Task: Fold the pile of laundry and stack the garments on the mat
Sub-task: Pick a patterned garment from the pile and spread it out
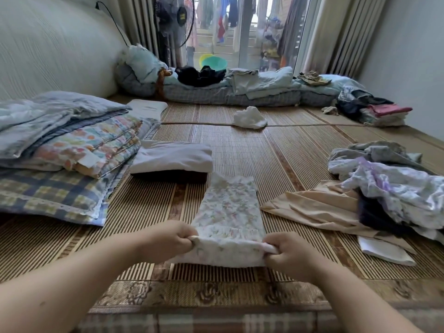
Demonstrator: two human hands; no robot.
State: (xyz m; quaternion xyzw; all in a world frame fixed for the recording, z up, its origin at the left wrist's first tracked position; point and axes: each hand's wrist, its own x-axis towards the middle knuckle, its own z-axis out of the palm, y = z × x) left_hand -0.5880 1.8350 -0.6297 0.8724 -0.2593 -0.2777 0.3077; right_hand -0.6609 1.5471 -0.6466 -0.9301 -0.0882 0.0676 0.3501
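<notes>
**Floral strip runs lengthwise away from both grips**

The brown woven straw mat (pixel 240 145) carries everything. To the right of the floral garment sits the loose pile of unfolded laundry (pixel 389 183), with pale lilac prints and a dark piece lying over a spread beige cloth. Just beyond the garment's far end, a little to its left, rests the small stack of folded garments (pixel 171 157), a pale one on a dark one. I cannot tell whether the far end touches it.

The white floral cotton garment (pixel 228 212) is folded into a long narrow strip lying flat on the mat. Its long axis points straight away from the person. The left hand (pixel 168 239) pinches the left corner of its near end, and the right hand (pixel 288 255) pinches the right corner. Each grip is closed tight on the cloth with fingers curled, and the near edge is raised slightly off the mat.

The coming move looks like a fold along that axis, with the near end carried forward toward the far end. The hands sit level, one at each corner, so neither leads. The stack lies forward and left, on the left hand's side.
</notes>
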